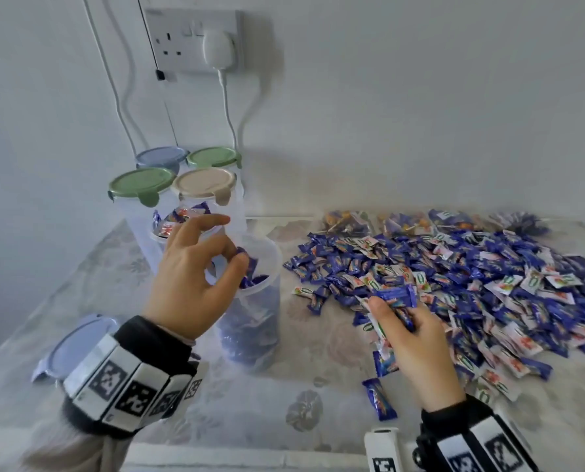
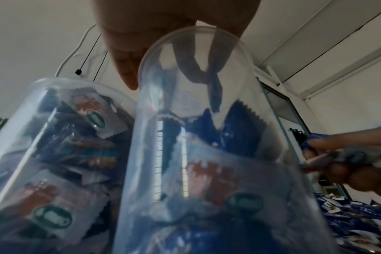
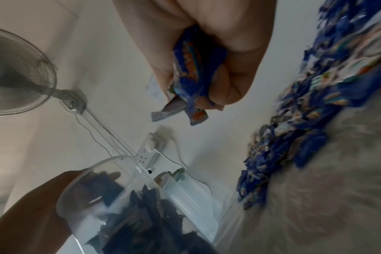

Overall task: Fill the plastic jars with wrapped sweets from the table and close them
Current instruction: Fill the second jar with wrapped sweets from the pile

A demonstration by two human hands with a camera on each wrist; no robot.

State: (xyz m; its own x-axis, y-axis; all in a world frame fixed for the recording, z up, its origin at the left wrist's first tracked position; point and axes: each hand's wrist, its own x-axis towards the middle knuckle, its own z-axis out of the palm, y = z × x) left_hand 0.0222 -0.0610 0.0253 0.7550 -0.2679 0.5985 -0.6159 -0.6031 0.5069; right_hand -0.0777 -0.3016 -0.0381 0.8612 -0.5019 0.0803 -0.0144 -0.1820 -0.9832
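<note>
Two hands: L hand [image 1: 195, 274] over clear jar [image 1: 260, 321] (round), R hand [image 1: 417, 349] clutching crinkly sweets [image 1: 394, 296].

The worktop [image 1: 335, 413] had a pale floral cover. A big heap of blue and white wrapped sweets [image 1: 488, 284] was spread over its right side, with a few strays [image 1: 379, 400] near the front. On the left stood an open clear jar [image 1: 253, 308], four lidded jars [image 1: 137, 195] behind it, and a loose pale blue lid [image 1: 69, 345].
</note>
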